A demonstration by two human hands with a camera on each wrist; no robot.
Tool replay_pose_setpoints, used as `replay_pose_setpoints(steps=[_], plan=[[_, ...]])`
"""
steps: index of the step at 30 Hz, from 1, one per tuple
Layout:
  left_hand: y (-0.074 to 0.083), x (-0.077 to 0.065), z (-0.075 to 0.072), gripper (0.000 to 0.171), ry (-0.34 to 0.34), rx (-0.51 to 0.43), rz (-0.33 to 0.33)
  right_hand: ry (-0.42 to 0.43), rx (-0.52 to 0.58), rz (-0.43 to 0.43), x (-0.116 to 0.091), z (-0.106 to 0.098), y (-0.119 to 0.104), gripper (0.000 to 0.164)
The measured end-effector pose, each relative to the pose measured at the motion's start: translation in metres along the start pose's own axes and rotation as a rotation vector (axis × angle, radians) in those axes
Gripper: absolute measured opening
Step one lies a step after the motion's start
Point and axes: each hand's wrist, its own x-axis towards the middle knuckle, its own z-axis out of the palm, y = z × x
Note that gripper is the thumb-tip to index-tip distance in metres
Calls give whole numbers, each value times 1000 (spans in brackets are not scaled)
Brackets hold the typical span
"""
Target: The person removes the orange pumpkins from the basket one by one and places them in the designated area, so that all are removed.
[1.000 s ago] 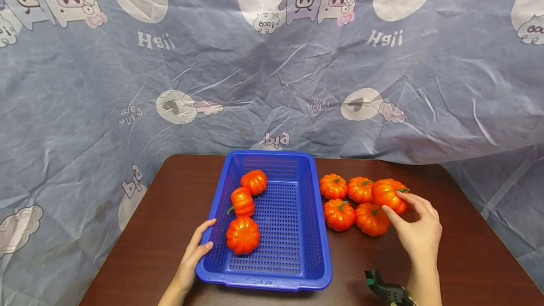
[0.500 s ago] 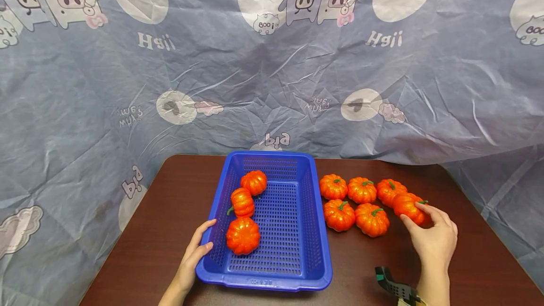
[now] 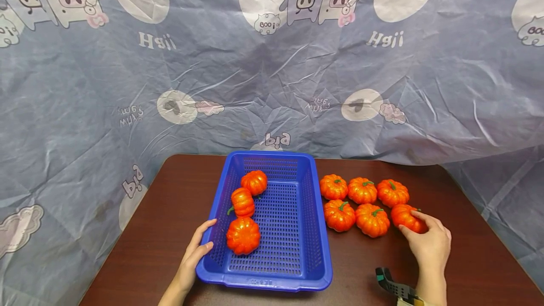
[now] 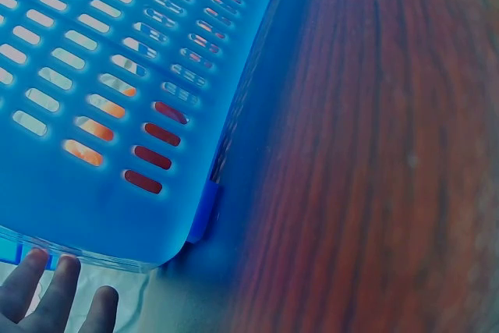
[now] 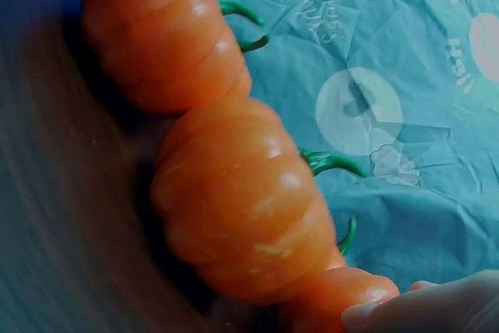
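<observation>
Blue basket is holding three pumpkins; left hand is touching rim, fingers loosely extended; right hand is pinching another pumpkin outside.

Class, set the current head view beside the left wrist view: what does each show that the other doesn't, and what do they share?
Only the head view shows the right hand pinching an orange pumpkin, and the backdrop's printed lettering.

Only the left wrist view shows the outer face of a slotted side wall close up, with orange visible through some slots.

Both show the blue basket, the left hand at its edge, and the brown table.
</observation>
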Motion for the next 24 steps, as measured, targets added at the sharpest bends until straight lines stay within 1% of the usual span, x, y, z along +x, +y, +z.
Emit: replay_pose_setpoints(steps=[5,10,13,16,22,24], plan=[[0,0,0,49,-8,4,14,-70,9,27,1,2,4,49],[0,-1,0,49,-16,6,27,-104,-6,68,1,-3,4,43],[0,-1,-1,49,-16,4,25,-102,-18,86,1,-5,3,39],[0,-1,0,49,-15,2,20,-89,-21,105,1,-6,2,39],[0,-1,-1,49,-18,8,9,-38,0,164,0,-4,1,51],[-1,-1,-1,49,-29,8,9,-39,7,179,-1,-4,0,55]])
